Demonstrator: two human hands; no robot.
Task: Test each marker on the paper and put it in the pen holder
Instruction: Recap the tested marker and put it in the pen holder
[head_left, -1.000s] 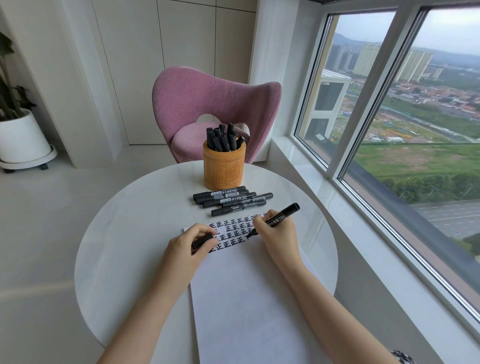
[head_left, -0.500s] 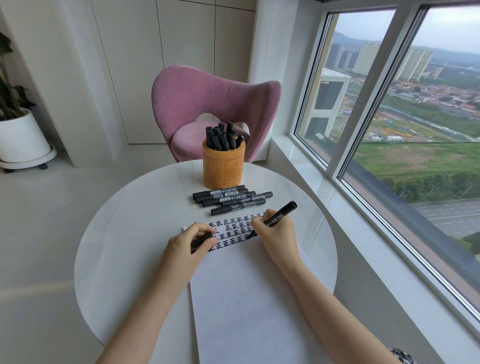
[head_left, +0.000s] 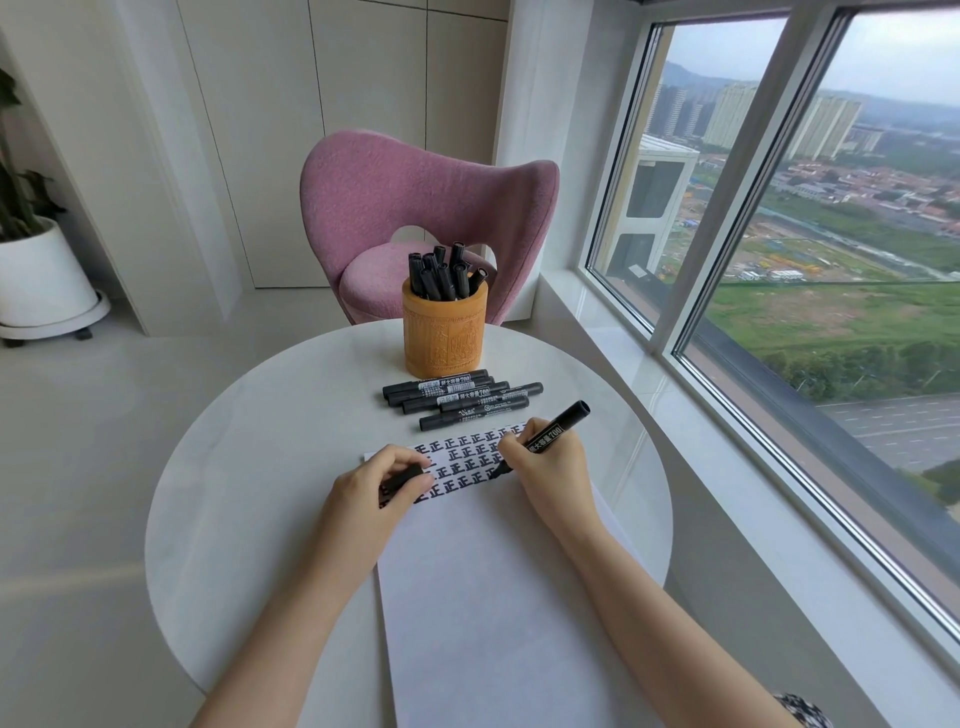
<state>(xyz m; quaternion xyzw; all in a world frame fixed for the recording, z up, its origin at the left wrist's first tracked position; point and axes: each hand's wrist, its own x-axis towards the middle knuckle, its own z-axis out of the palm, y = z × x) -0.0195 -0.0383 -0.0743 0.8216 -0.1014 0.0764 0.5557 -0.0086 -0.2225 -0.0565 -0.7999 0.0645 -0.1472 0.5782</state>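
The right hand (head_left: 551, 467) grips a black marker (head_left: 550, 434), its tip touching the paper (head_left: 498, 597) beside the written characters. The left hand (head_left: 382, 483) pinches the cap (head_left: 402, 478), resting on the paper's left edge.

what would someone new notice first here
The right hand grips a black marker, tip on the paper among rows of bold characters, while the left hand pinches what looks like its cap. Behind them loose markers lie before a carved wooden pen holder full of markers, with a pink armchair beyond.
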